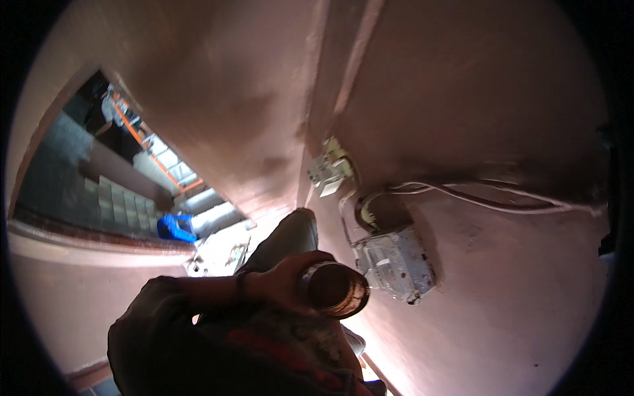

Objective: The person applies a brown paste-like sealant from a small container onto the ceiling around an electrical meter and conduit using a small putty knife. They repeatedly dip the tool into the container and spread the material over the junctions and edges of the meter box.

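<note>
My left hand (282, 282) is closed around a round cup (335, 290), held in front of my chest. The cup has a shiny rim and a dark inside; whether it holds a drink is too dark to tell. My left forearm crosses from the left in a dark sleeve. I cannot see my right hand. Below the cup, my dark shirt (264, 350) with reddish marks fills the lower middle. A leg in grey trousers (287, 237) shows just beyond my hand.
On the wall to the right hang a worn grey electrical box (398, 263), a smaller fitting (330, 168) and loose cables (475, 197). At left, a doorway shows an orange-railed ladder (158, 158), steps (122, 203) and a blue object (176, 227).
</note>
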The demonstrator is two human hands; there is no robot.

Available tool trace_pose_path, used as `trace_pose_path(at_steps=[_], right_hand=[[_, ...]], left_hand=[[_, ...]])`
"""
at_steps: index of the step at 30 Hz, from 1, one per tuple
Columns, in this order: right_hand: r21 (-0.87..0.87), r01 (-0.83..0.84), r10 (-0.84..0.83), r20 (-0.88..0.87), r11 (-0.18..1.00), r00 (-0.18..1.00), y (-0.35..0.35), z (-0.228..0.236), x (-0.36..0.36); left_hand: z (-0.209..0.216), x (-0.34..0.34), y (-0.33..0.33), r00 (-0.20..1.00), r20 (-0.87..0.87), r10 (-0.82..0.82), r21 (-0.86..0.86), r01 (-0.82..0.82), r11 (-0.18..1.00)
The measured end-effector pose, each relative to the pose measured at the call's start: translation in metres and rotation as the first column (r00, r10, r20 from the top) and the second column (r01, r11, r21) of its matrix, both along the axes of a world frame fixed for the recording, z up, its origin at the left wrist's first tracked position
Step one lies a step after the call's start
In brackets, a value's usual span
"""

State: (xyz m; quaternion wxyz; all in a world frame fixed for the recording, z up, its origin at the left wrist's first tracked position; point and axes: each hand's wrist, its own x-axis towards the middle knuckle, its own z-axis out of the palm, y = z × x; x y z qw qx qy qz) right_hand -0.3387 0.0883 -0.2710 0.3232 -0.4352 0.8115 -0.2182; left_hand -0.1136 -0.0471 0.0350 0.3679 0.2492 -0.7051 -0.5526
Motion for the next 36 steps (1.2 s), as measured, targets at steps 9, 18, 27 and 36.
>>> trace_pose_path(at_steps=[9, 18, 27, 36], right_hand=[[0.221, -0.145, 0.153, -0.020, 0.965, 0.988, 0.012, 0.013, -0.008], [0.274, -0.152, 0.159, -0.005, 0.950, 0.987, 0.009, 0.022, -0.004], [0.301, -0.150, 0.156, 0.003, 0.942, 0.988, 0.006, 0.022, -0.002], [0.296, -0.178, 0.180, 0.022, 0.938, 0.984, -0.003, 0.020, -0.004]], left_hand=[[-0.030, -0.005, -0.001, 0.997, -0.076, 0.018, 0.008, -0.017, 1.000], [-0.025, 0.011, -0.020, 1.000, 0.028, 0.000, -0.001, 0.000, 1.000], [-0.024, 0.013, -0.038, 0.999, -0.029, 0.012, -0.004, -0.013, 1.000], [-0.018, 0.012, -0.033, 0.996, 0.016, 0.087, 0.011, -0.087, 0.996]])
